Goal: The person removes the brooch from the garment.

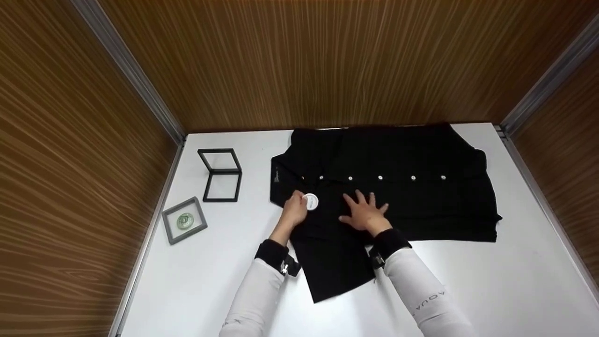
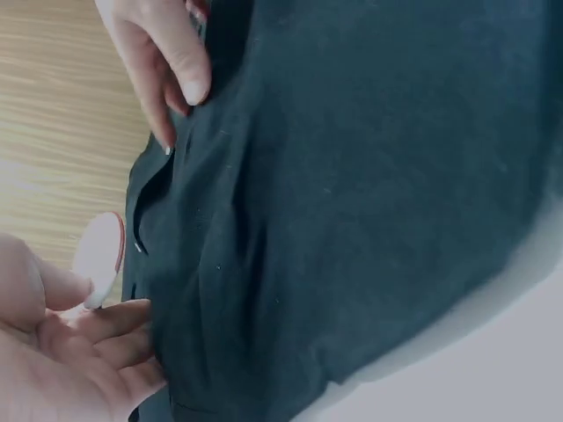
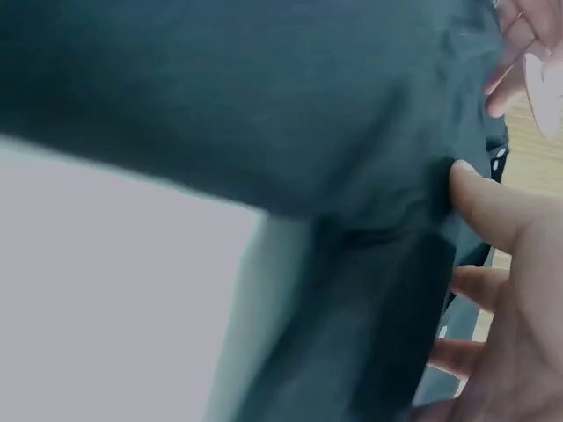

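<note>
A black button-up shirt lies spread on the white table, collar to the left, one short sleeve pointing to the near side. Its white buttons run in a row across the middle. By the collar, my left hand pinches a small white round disc with faint print. In the left wrist view the disc shows a reddish edge beside the thumb, and other fingers touch the cloth. My right hand rests on the shirt front with fingers spread; the right wrist view shows its thumb against the fabric.
On the left of the table is a black hinged frame, opened out. Nearer the left edge lies a grey frame holding a round greenish coin-like piece. Wood-grain panels enclose the back and sides.
</note>
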Tool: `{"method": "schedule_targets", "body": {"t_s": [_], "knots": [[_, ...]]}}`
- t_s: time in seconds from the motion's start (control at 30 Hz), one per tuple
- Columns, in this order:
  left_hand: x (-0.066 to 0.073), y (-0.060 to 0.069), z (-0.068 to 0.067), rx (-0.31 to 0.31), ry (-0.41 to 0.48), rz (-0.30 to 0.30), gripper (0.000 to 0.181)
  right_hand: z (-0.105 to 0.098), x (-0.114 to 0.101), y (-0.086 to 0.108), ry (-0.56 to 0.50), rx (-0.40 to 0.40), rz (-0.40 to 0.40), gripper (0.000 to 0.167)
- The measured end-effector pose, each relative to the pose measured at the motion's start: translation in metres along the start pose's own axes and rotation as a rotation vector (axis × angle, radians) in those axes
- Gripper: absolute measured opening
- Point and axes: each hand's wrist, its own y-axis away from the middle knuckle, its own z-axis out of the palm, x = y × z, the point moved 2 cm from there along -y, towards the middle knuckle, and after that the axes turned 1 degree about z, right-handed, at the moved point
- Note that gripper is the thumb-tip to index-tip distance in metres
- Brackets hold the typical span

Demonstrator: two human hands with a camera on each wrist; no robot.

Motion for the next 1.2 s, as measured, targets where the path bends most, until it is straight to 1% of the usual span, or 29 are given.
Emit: {"method": "schedule_targets", "body": {"t_s": [0.07, 0.17, 0.23, 0.27, 0.37, 0.43, 0.47, 0.5, 0.53, 0.6, 0.67, 0.7, 0.73, 0.77, 0.83, 0.87, 0.93, 0.97, 1.0, 1.07, 1.1, 1.2], "knots": [[0.0, 0.001, -0.002, -0.021, 0.0, -0.012, 0.011, 0.002, 0.002, -0.001, 0.011, -0.024, 0.033, 0.078], [-0.002, -0.001, -0.004, -0.03, 0.019, -0.034, 0.011, 0.004, 0.004, -0.004, 0.023, -0.035, 0.03, 0.082], [-0.005, -0.006, -0.005, -0.04, 0.043, -0.049, 0.01, 0.004, 0.005, -0.007, 0.024, -0.033, 0.016, 0.085], [-0.009, -0.009, -0.004, -0.052, 0.055, -0.056, 0.011, 0.004, 0.005, -0.008, 0.025, -0.031, 0.011, 0.086], [-0.019, -0.018, -0.004, -0.047, 0.032, -0.04, 0.014, 0.002, 0.004, -0.013, 0.019, -0.028, 0.0, 0.087], [-0.044, -0.036, 0.011, -0.014, -0.003, 0.007, 0.014, 0.001, 0.003, -0.016, 0.013, -0.025, -0.003, 0.087], [-0.058, -0.046, 0.019, 0.012, -0.018, 0.039, 0.014, 0.0, 0.002, -0.018, 0.011, -0.025, -0.002, 0.087], [-0.07, -0.055, 0.026, 0.039, -0.042, 0.054, 0.013, -0.001, 0.001, -0.02, 0.008, -0.025, -0.002, 0.087], [-0.077, -0.062, 0.031, 0.036, -0.045, 0.035, 0.013, -0.001, 0.001, -0.021, 0.007, -0.024, -0.001, 0.088], [-0.093, -0.078, 0.041, 0.022, -0.019, 0.013, 0.014, -0.002, 0.0, -0.025, 0.002, -0.02, 0.0, 0.088], [-0.086, -0.078, 0.034, -0.016, 0.022, -0.043, 0.016, -0.002, -0.001, -0.027, -0.003, -0.018, 0.003, 0.088], [-0.077, -0.075, 0.028, -0.042, 0.036, -0.082, 0.016, -0.002, -0.001, -0.029, -0.005, -0.016, 0.003, 0.088], [-0.068, -0.07, 0.022, -0.061, 0.053, -0.104, 0.017, -0.002, -0.001, -0.029, -0.005, -0.014, 0.003, 0.088], [-0.071, -0.07, 0.021, -0.046, 0.087, -0.058, 0.018, -0.002, -0.001, -0.03, -0.005, -0.012, 0.001, 0.088], [-0.055, -0.06, 0.01, -0.048, 0.094, -0.059, 0.016, -0.001, 0.0, -0.029, -0.002, -0.009, -0.004, 0.088], [-0.048, -0.055, 0.006, -0.043, 0.089, -0.049, 0.014, -0.001, 0.0, -0.029, -0.002, -0.005, -0.009, 0.088], [-0.036, -0.047, -0.002, -0.03, 0.093, -0.031, 0.013, 0.0, 0.0, -0.027, -0.002, 0.002, -0.022, 0.087], [-0.033, -0.044, -0.004, -0.025, 0.096, -0.024, 0.012, 0.0, 0.001, -0.026, -0.003, 0.003, -0.03, 0.087], [-0.021, -0.038, -0.011, -0.033, 0.082, -0.06, 0.01, 0.0, 0.001, -0.025, -0.006, 0.007, -0.038, 0.086], [-0.017, -0.035, -0.013, -0.014, 0.074, -0.049, 0.011, 0.0, 0.001, -0.023, -0.018, 0.02, -0.056, 0.085], [-0.015, -0.034, -0.015, -0.007, 0.072, -0.054, 0.011, 0.0, 0.001, -0.022, -0.025, 0.031, -0.064, 0.084], [-0.011, -0.031, -0.017, 0.02, 0.058, -0.059, 0.012, 0.0, 0.002, -0.019, -0.073, 0.089, -0.098, 0.079]]}}
